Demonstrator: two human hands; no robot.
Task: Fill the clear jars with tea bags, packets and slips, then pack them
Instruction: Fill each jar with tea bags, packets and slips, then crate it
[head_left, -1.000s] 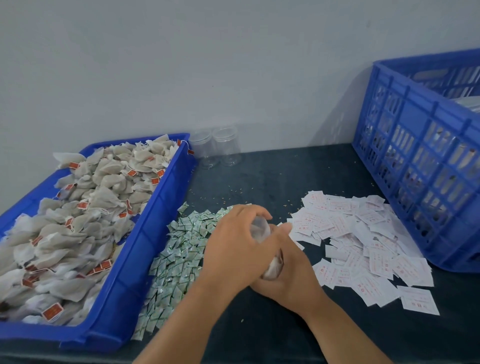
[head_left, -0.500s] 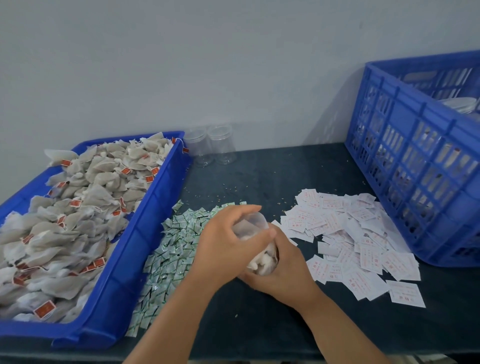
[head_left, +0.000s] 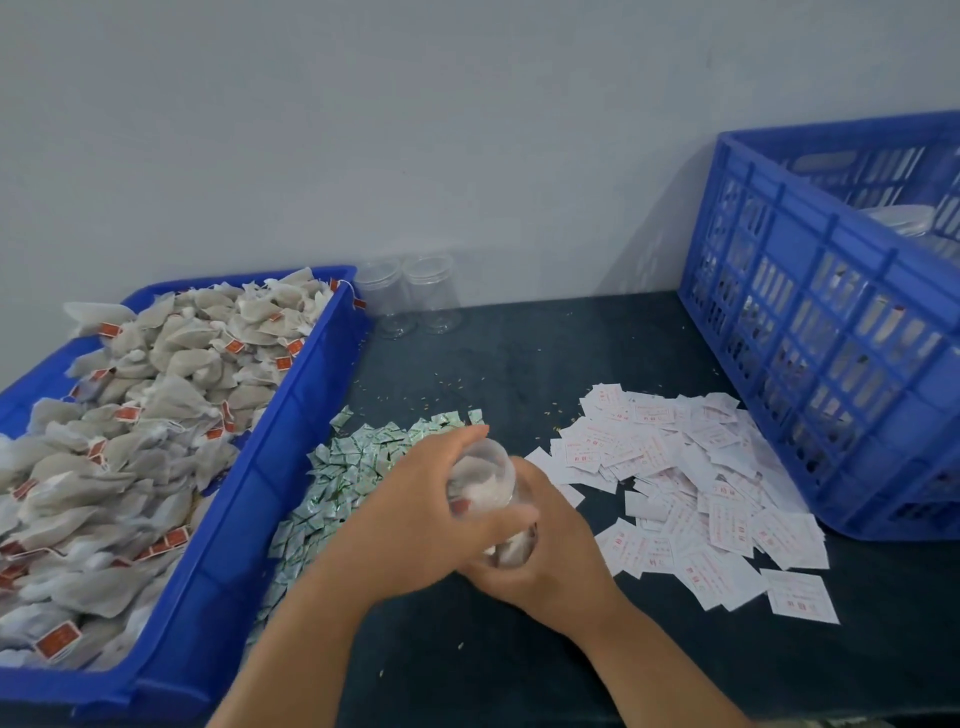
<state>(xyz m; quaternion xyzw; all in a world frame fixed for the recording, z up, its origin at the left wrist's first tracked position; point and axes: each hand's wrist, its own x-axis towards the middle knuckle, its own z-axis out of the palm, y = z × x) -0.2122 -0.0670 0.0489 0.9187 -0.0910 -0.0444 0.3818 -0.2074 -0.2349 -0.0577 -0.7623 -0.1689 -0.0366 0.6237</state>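
A clear jar (head_left: 485, 475) with tea bags inside is held tilted over the dark table, its mouth toward the far side. My right hand (head_left: 550, 551) grips it from below and behind. My left hand (head_left: 415, 514) wraps over its left side, fingers curled round the body. A blue tray (head_left: 291, 421) at left is heaped with tea bags (head_left: 156, 415). Green-white packets (head_left: 353, 473) lie in a pile just left of the hands. White slips (head_left: 691, 483) with red print spread to the right.
Two empty clear jars (head_left: 408, 296) stand at the back by the wall. A tall blue crate (head_left: 841, 322) at right holds a lidded jar (head_left: 901, 221). Small crumbs dot the dark table (head_left: 545, 338).
The jar has tipped more upright and its mouth now shows above my left hand. Both hands stay on it and have barely shifted place.
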